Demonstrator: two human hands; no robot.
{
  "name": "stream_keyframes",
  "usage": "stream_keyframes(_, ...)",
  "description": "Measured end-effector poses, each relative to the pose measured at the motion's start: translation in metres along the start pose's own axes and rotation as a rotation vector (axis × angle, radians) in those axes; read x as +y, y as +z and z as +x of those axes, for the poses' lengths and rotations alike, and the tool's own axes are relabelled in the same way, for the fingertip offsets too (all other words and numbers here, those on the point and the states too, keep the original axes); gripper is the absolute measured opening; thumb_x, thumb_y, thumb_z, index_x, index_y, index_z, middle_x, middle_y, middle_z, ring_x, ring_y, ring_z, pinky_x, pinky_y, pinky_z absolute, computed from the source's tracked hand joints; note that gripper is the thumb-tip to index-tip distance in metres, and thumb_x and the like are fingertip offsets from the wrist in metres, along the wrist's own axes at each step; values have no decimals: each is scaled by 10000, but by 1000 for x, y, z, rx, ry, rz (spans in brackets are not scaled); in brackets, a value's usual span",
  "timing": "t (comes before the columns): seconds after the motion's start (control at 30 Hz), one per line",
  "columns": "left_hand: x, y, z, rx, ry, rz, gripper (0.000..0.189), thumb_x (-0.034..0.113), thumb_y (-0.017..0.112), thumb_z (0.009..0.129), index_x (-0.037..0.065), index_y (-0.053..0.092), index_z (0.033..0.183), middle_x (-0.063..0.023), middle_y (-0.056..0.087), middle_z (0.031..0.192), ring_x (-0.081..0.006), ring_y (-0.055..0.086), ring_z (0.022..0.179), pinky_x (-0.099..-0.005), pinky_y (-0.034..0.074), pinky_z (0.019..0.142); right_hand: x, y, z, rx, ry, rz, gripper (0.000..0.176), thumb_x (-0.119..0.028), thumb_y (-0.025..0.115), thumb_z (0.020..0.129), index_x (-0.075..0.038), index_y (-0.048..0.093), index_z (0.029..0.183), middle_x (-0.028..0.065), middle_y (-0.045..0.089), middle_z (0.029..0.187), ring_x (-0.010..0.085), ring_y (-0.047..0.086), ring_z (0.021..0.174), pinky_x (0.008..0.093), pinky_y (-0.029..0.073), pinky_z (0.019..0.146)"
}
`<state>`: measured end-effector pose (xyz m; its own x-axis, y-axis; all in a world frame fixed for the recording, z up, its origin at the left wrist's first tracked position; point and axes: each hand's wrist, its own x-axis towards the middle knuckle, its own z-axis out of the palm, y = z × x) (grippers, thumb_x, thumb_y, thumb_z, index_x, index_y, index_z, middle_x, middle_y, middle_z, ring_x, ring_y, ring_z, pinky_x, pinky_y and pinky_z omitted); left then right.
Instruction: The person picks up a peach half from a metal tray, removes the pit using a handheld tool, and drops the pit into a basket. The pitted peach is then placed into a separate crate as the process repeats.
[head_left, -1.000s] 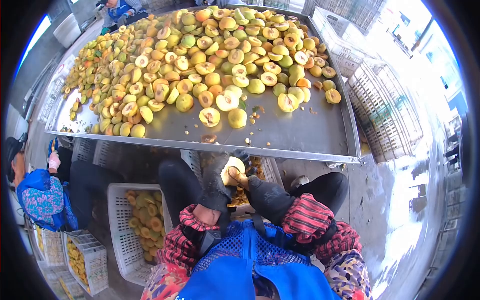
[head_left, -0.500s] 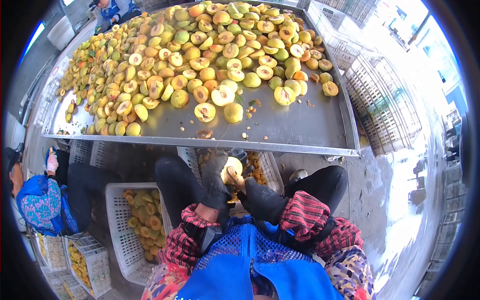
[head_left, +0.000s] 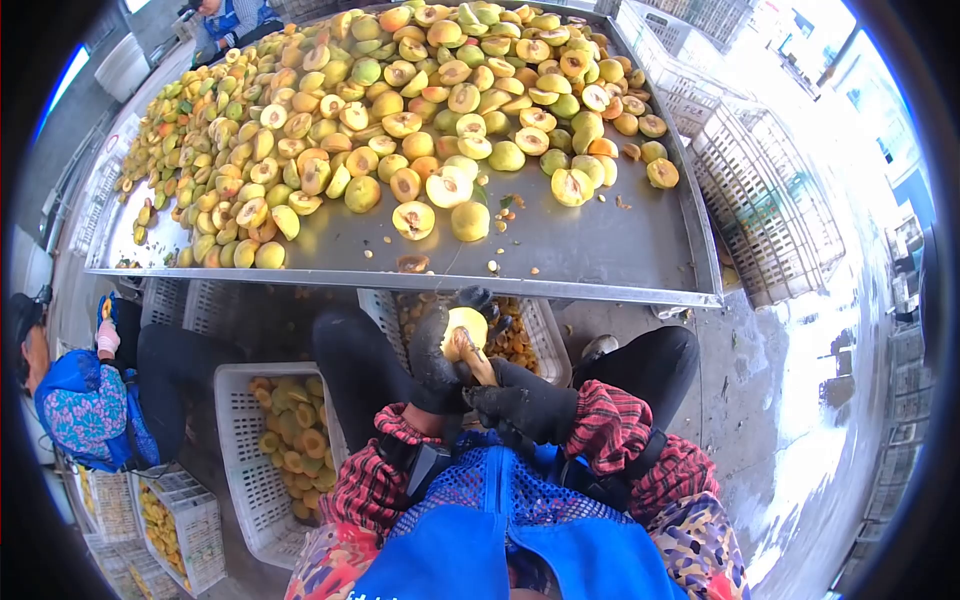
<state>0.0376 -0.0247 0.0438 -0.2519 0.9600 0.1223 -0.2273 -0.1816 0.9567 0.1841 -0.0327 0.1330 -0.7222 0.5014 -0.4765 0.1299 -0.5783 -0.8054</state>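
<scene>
A cut, yellow-fleshed fruit half [head_left: 466, 325] is in my left hand [head_left: 436, 348], which wears a dark glove with the fingers wrapped round the fruit. My right hand [head_left: 520, 400], also dark-gloved, is closed round a brownish wooden-looking handle [head_left: 482, 370], whose upper end touches the fruit's cut face. Both hands are between my knees, below the near edge of the metal table. Beneath them is a white crate [head_left: 548, 345] holding orange fruit pieces [head_left: 512, 345].
Many halved fruits [head_left: 330, 120] lie heaped on the metal table [head_left: 600, 250]. A white crate of fruit halves [head_left: 235, 450] stands at my left, near a seated co-worker [head_left: 85, 405]. Another person [head_left: 230, 22] is at the far left. Stacked crates [head_left: 765, 200] stand right of the table.
My right hand has shifted slightly down and left, and more of the handle shows. The fingers of my left hand have spread a little beyond the fruit.
</scene>
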Motion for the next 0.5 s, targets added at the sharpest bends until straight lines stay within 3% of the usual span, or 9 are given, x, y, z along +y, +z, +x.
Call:
stream_keyframes(0.07, 14, 6, -1, 28, -198, -274, 383, 125, 624, 792, -29, 520, 1127, -170, 585, 1039, -261, 577, 974, -383, 468, 854, 5, -1, 5, -9, 45, 44, 302, -224, 562, 873, -82, 438, 1110, 14, 523, 718, 85, 483, 556, 242, 404, 477)
stream_keyframes(0.13, 19, 4, -4, 78, -327, -285, 407, 128, 653, 761, -20, 526, 1119, -156, 598, 1015, -241, 591, 943, -365, 483, 832, -1, 1, 3, -22, 63, 74, 295, -214, 557, 875, -77, 433, 1105, 20, 522, 716, 92, 489, 545, 247, 403, 464)
stream_keyframes(0.23, 27, -4, 2, -145, -108, 195, 283, 162, 505, 872, -19, 548, 1086, -130, 619, 1021, -205, 609, 912, -310, 506, 797, 7, -5, 6, -2, -2, -113, 289, -212, 555, 877, -68, 430, 1094, 32, 519, 715, 111, 497, 517, 254, 400, 441)
stream_keyframes(0.27, 19, -12, 3, -167, -89, 300, 304, 157, 574, 810, -2, 556, 1068, -116, 622, 1003, -203, 614, 889, -315, 503, 798, 10, -8, 7, 11, -40, -214, 288, -213, 556, 877, -66, 430, 1090, 37, 518, 715, 119, 500, 506, 257, 399, 432)
stream_keyframes(0.33, 6, -24, 9, -211, -49, 509, 390, 147, 712, 687, 31, 573, 1033, -88, 627, 967, -199, 625, 845, -324, 498, 799, -3, -10, 2, 30, 94, -345, 291, -189, 551, 865, -30, 437, 1081, 78, 546, 803, 159, 540, 653, 302, 440, 546)
stream_keyframes(0.43, 23, -24, 13, -461, 121, 680, 271, 123, 642, 767, 14, 577, 1005, -114, 629, 972, -174, 618, 870, -298, 508, 781, -2, -17, 3, 22, 160, -513, 307, -175, 549, 853, -2, 437, 1080, 131, 568, 867, 207, 576, 758, 342, 464, 617)
stream_keyframes(0.47, 18, -26, 14, -472, 17, 517, 306, 125, 667, 741, 15, 575, 1012, -114, 628, 972, -181, 616, 880, -305, 503, 792, 2, -21, 6, 15, 159, -564, 314, -175, 550, 851, 3, 435, 1082, 148, 573, 877, 221, 584, 774, 350, 466, 625)
stream_keyframes(0.5, 10, -29, 14, -479, -85, 353, 343, 127, 692, 716, 15, 573, 1018, -115, 628, 973, -189, 614, 889, -312, 499, 802, 8, -25, 8, 13, 132, -585, 306, -184, 551, 861, -12, 427, 1081, 117, 553, 820, 193, 561, 696, 332, 449, 563)
